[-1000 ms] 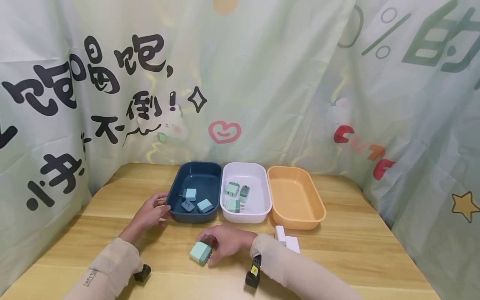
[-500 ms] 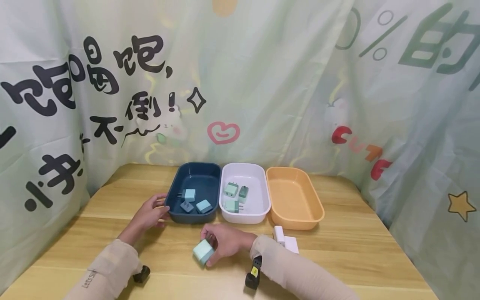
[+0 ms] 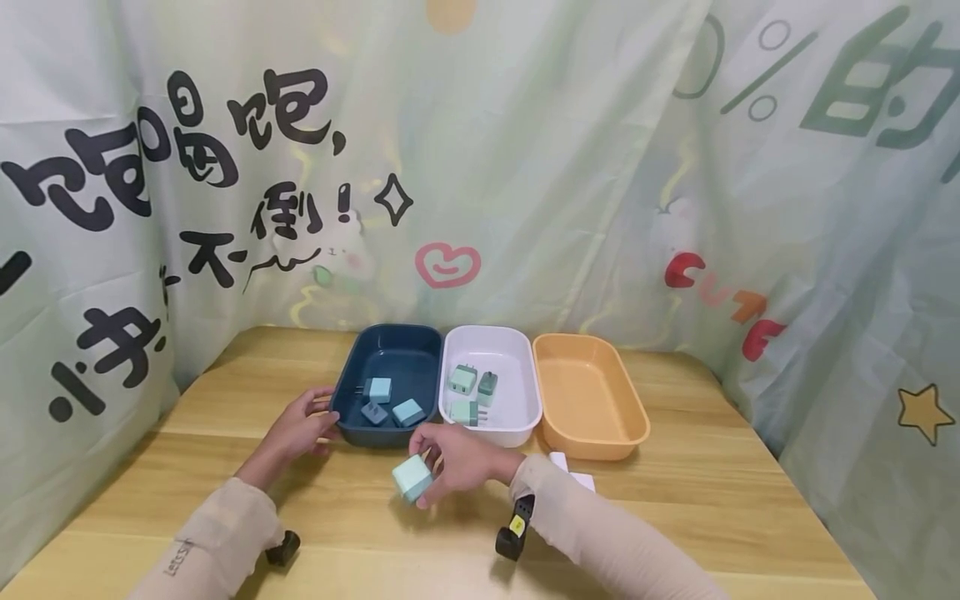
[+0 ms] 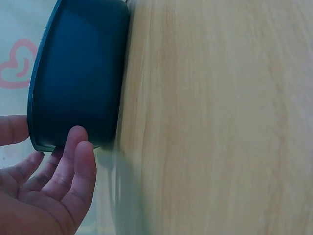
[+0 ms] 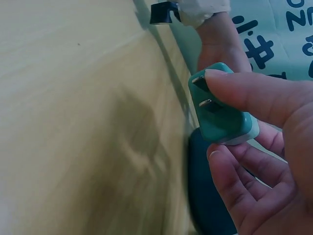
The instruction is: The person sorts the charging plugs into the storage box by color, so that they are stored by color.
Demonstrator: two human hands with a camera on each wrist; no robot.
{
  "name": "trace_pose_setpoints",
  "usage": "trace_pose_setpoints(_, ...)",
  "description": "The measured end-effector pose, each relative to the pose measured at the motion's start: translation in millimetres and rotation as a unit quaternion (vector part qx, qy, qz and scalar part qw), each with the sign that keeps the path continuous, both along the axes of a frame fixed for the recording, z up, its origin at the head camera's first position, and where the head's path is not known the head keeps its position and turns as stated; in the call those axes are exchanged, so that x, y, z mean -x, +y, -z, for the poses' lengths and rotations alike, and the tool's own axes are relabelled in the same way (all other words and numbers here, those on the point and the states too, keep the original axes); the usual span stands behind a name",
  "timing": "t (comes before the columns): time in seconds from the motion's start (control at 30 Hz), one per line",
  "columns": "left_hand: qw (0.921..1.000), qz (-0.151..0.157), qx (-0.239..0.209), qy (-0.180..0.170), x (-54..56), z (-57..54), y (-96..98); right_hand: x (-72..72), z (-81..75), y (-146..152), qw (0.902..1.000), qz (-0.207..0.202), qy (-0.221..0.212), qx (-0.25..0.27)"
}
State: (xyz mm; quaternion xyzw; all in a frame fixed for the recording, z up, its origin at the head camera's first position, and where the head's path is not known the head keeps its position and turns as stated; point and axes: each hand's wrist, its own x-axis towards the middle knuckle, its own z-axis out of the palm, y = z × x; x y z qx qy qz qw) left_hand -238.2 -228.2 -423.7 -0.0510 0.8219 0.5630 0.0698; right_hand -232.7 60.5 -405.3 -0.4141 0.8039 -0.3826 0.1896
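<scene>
Between thumb and fingers, my right hand (image 3: 468, 460) pinches a mint-green wall charger (image 3: 412, 477) above the table, in front of the trays. In the right wrist view the charger's (image 5: 222, 120) two metal prongs face the camera, with the thumb beside them. My left hand (image 3: 300, 427) rests at the left front corner of a dark blue tray (image 3: 386, 435), fingers relaxed. The left wrist view has its thumb at the tray's (image 4: 78, 73) rim and the fingertips by the outer wall. Several blue chargers (image 3: 408, 412) lie inside that tray.
A white tray (image 3: 510, 433) with green chargers (image 3: 462, 379) stands beside the blue one. To its right is an orange tray (image 3: 592, 446). White chargers (image 3: 582, 482) lie on the wooden table (image 3: 712, 500), partly behind the right sleeve. A printed curtain (image 3: 525, 167) hangs behind.
My right hand has lifted the mint-green charger and carried it slightly forward and right, turning it on the way. The left hand stays at the blue tray.
</scene>
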Motion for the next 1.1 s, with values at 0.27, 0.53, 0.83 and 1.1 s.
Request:
trace_pose_setpoints(0.27, 1.0000, 0.004, -0.002, 0.007, -0.7, -1.6, -0.1, 3.9, -8.8, 4.6, 0.9998, 0.019, -0.006, 0.004)
trace_pose_setpoints(0.53, 1.0000, 0.001, 0.006, -0.001, -1.0, -2.9, 1.0, 10.8, -19.0, 12.1, 0.9991, 0.042, 0.007, 0.005)
trace_pose_setpoints(0.83, 0.9999, -0.004, 0.011, -0.007, 1.6, -1.6, 1.7, 27.0, -25.1, 21.6, 0.9970, 0.072, 0.003, 0.028)
trace_pose_setpoints(1.1, 1.0000, -0.003, 0.008, -0.004, -1.8, -2.5, 1.8, 41.2, -27.1, 29.0, 0.9947, 0.093, -0.018, 0.041)
